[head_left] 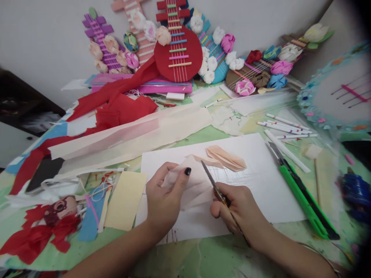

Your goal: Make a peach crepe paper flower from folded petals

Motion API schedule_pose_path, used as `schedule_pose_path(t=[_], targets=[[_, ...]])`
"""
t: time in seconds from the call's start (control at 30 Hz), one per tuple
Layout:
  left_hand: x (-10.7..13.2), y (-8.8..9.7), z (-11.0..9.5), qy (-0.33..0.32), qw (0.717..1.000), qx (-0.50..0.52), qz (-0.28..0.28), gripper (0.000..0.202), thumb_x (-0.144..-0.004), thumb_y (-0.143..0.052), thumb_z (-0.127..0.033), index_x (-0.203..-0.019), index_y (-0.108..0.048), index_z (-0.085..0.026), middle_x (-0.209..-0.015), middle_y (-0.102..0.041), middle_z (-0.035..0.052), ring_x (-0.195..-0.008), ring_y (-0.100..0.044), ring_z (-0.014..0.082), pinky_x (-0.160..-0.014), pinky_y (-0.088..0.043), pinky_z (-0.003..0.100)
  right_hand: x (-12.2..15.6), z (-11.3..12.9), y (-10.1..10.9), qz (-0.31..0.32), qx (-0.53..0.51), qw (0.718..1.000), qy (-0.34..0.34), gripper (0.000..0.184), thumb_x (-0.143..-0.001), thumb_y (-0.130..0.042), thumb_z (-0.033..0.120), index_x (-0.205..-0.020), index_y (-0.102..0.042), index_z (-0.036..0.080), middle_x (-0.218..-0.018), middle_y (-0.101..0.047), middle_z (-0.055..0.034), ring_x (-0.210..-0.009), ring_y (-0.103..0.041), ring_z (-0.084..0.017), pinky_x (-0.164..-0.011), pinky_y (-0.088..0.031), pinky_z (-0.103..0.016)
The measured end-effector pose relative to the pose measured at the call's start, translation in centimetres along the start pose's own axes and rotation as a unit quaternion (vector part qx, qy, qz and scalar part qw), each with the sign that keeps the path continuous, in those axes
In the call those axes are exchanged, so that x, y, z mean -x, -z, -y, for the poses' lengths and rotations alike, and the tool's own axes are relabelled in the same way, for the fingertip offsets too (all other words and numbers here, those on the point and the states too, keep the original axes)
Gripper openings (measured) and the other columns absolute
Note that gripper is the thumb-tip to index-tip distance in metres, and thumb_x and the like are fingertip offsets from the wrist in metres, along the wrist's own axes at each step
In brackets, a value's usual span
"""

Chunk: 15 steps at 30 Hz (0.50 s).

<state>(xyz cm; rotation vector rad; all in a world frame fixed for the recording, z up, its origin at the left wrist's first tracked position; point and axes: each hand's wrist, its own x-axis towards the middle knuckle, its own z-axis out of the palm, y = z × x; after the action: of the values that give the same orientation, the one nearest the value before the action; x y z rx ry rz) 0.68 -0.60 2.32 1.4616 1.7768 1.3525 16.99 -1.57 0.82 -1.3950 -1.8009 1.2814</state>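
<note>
My left hand (165, 195) pinches a folded piece of pale crepe paper (194, 183) between its thumb and fingers. My right hand (243, 212) is closed around a pair of scissors (214, 183), whose blades point up and away beside the right edge of the crepe paper. Whether the blades are apart is hard to see. Just beyond both hands, peach crepe paper pieces (227, 158) lie on a white sheet (278, 200), which is under the hands too.
A green utility knife (307, 200) lies to the right, near several white paper sticks (286, 127). Red crepe paper (124, 110) and a long cream strip (174, 121) spread across the back left. Decorated paper instruments, one a red lute (191, 50), lean against the wall.
</note>
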Motion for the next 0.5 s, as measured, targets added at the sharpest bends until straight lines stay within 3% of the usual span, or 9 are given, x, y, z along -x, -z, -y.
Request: schedule_pose_path(t=[0.3, 0.5], targets=[[0.06, 0.00, -0.02, -0.004, 1.000, 0.014, 0.011, 0.019, -0.077, -0.060, -0.028, -0.063, -0.054, -0.017, -0.053, -0.052, -0.0053, -0.049, -0.047, 0.0084, -0.045, -0.037, 0.017, 0.14, 0.04, 0.19, 0.035, -0.015, 0.998, 0.044, 0.026, -0.079, -0.055, 0.031, -0.060, -0.044, 0.018, -0.052, -0.044, 0.0047, -0.048, -0.037, -0.008, -0.044, -0.029, -0.019], [0.17, -0.09, -0.02, -0.003, 0.998, 0.039, 0.049, 0.020, -0.078, -0.060, -0.027, -0.061, -0.054, -0.017, -0.051, -0.052, -0.0056, -0.047, -0.045, 0.0073, -0.042, -0.033, 0.016, 0.06, -0.08, 0.06, 0.038, -0.039, 0.998, 0.026, 0.023, -0.079, -0.056, 0.026, -0.059, -0.046, 0.018, -0.050, -0.042, 0.0059, -0.045, -0.035, -0.007, -0.042, -0.027, -0.018]])
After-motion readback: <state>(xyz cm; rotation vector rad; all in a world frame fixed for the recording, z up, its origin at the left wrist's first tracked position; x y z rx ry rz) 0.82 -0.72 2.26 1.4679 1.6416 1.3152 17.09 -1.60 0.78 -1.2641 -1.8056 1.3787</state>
